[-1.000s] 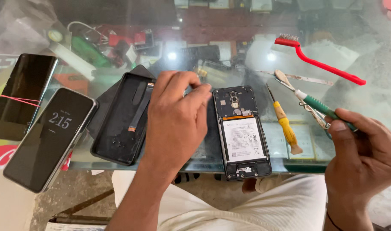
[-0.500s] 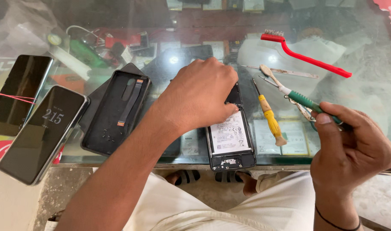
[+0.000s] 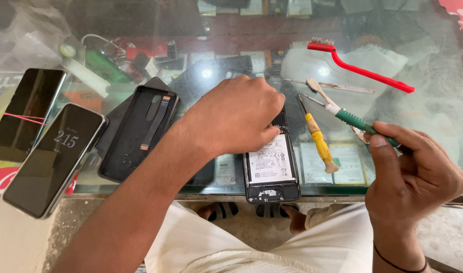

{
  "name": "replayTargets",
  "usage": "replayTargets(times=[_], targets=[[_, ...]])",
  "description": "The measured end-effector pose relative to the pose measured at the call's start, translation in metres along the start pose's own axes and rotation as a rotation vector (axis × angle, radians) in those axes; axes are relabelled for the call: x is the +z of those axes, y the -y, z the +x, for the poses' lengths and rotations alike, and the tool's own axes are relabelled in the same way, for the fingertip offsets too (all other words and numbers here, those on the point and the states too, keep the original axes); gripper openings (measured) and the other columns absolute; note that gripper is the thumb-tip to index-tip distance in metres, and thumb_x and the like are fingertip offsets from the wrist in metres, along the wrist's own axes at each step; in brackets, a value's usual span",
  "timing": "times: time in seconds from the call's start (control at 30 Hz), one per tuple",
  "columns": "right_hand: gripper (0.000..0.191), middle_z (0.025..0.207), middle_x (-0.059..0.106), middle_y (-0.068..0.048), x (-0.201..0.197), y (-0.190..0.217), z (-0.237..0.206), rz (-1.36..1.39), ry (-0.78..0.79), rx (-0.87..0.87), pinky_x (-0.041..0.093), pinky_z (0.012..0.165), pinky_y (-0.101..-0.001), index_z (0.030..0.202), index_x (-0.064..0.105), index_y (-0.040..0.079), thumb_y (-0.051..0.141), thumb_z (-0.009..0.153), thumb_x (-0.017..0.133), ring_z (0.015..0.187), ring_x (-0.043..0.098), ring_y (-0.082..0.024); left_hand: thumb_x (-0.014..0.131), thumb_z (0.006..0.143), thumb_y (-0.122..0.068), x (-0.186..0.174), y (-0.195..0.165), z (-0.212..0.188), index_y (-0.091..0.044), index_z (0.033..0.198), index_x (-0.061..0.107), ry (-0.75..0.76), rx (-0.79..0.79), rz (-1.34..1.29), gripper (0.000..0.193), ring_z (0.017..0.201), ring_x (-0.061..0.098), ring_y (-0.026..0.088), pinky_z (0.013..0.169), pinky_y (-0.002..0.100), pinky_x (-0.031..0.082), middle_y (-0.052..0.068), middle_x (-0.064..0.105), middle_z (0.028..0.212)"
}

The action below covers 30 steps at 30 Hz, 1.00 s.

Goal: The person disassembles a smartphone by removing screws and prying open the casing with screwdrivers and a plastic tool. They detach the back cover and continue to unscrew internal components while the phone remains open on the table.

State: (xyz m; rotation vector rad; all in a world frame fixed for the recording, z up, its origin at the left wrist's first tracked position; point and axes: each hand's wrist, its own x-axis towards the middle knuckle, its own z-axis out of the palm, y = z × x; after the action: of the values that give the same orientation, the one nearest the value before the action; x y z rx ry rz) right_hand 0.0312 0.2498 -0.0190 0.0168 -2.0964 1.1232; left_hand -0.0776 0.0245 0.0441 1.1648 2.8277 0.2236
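Glass counter (image 3: 424, 65), opened phone (image 3: 270, 169), white battery exposed

My left hand (image 3: 234, 116) reaches forward, palm down with fingers curled, while my right hand (image 3: 411, 174) stays low, fingers pinched together.

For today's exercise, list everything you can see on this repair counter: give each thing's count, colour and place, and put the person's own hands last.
opened phone: one, black frame with white battery, front centre of the glass counter, under the left hand.
back cover: one, black, left of the opened phone.
intact phones: two, dark screens, far left, side by side.
yellow screwdriver: one, lying right of the opened phone.
red brush: one, upper right.
metal tweezers: one, silver, below the brush.
green screwdriver: one, green handle, held in the right hand.
left hand: fingers on the opened phone's upper part.
right hand: at right, gripping the green screwdriver.
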Motion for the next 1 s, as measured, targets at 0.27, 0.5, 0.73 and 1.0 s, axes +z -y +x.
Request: replayTargets(times=[0.27,0.5,0.73,1.0], targets=[[0.013,0.096,0.072,-0.011,0.004,0.010,0.002,0.030,-0.004,0.028,0.029,0.053,-0.0147,0.109,0.074,-0.004,-0.005,0.097,0.074,0.061,0.049,0.000,0.078,0.080,-0.035,0.000,-0.004,0.006,-0.002,0.082,0.074,0.016,-0.052,0.043,0.034,0.079,0.075,0.033,0.072,0.046,0.062,0.018,0.073,0.077],[0.013,0.098,0.072,-0.011,0.005,0.012,0.004,0.016,0.004,0.009,0.031,0.054,-0.0149,0.110,0.074,-0.004,-0.006,0.097,0.073,0.063,0.051,-0.001,0.073,0.078,-0.026,0.006,-0.006,0.011,-0.005,0.068,0.073,-0.020,0.058,0.132,0.024,0.068,0.075,0.033,0.068,0.045,0.062,0.015,0.070,0.064],[0.012,0.096,0.072,-0.012,0.006,0.012,0.004,0.006,-0.002,0.009,0.030,0.052,-0.0152,0.108,0.074,-0.004,-0.005,0.096,0.074,0.063,0.050,-0.003,0.068,0.088,-0.018,0.019,0.005,0.009,-0.005,0.065,0.065,-0.159,0.213,0.274,0.026,0.057,0.073,0.027,0.054,0.042,0.060,0.011,0.067,0.057],[0.012,0.098,0.073,-0.012,0.005,0.009,0.000,0.060,0.012,0.031,0.037,0.057,-0.0134,0.112,0.073,-0.004,-0.005,0.101,0.073,0.071,0.063,-0.002,0.072,0.087,-0.010,0.021,0.020,0.007,-0.006,0.074,0.065,-0.616,0.175,0.214,0.015,0.056,0.070,0.025,0.049,0.037,0.056,0.008,0.066,0.062]])
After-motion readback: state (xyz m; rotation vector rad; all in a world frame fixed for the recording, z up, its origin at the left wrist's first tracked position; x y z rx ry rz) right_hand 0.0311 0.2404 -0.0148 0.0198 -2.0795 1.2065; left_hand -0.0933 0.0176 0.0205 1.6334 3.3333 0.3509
